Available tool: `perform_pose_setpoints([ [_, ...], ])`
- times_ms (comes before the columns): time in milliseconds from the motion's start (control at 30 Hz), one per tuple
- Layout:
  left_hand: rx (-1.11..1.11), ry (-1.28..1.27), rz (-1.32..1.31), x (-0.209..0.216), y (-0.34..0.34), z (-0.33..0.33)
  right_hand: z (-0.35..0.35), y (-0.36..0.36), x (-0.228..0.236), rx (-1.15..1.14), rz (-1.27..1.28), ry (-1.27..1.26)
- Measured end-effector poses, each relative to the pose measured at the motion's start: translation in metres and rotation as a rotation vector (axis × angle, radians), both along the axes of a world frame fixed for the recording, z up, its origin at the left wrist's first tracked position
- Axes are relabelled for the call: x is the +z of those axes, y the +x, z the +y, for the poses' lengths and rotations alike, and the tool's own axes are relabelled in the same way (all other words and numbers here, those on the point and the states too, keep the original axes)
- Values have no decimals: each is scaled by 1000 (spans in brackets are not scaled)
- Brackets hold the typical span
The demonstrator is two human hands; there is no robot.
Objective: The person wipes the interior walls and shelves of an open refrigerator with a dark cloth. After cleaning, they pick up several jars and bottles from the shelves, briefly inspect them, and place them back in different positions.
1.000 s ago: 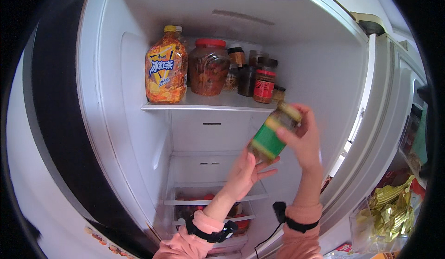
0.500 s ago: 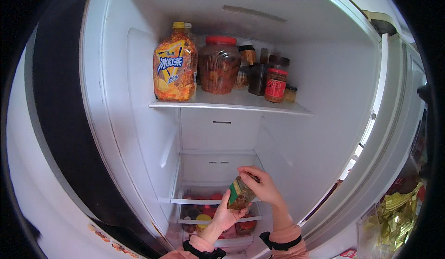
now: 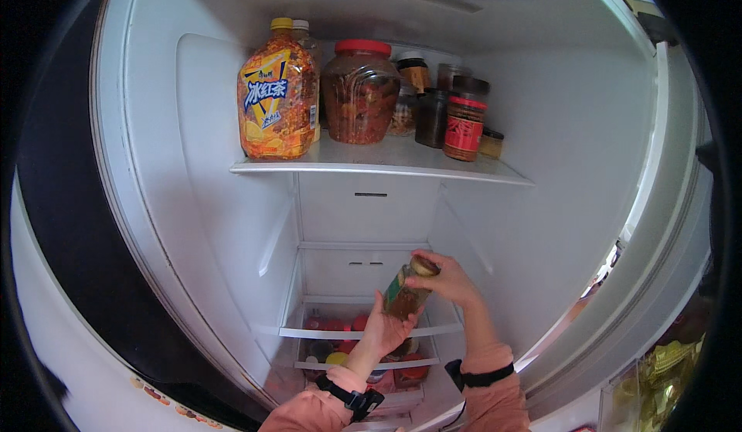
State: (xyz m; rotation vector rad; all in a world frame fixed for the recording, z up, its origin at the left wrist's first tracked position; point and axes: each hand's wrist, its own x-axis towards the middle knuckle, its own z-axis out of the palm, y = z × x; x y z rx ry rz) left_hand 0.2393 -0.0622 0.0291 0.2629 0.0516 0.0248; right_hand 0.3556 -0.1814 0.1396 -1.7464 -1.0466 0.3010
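Observation:
A glass jar [image 3: 403, 299] with a green label and a gold-coloured lid [image 3: 423, 266] is tilted between my two hands, in front of the lower part of the fridge. My left hand [image 3: 384, 329] cradles its base from below, the thumb up along the near side; some of its fingers are hidden behind the jar. From the right, my right hand [image 3: 454, 281] grips it around the lid and neck, fingers over the top and thumb across the glass. The dark contents are too blurred to name.
On the upper shelf [image 3: 371, 166] stand an orange-filled plastic bottle [image 3: 277, 103], a large red-lidded jar [image 3: 359, 96], a red-labelled jar [image 3: 464, 132] and several darker jars. Drawers [image 3: 363, 333] with red and yellow items lie below. The fridge door [image 3: 680, 200] is swung out at right.
Both hands and the jar have moved slightly up and tipped more upright. My right hand has shifted from over the lid to its side, leaving the lid visible. The view has shifted too.

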Motion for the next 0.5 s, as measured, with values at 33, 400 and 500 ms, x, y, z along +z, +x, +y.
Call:
perform_pose_setpoints([
  [33, 3, -65, 64, 2, 5, 3, 7, 18, 5, -21, 73, -87],
  [400, 118, 485, 207, -46, -54, 28, 91, 171, -41, -403, -369, -338],
  [500, 171, 527, 236, -45, -62, 36, 100, 196, -57, -357, -345, -336],
])
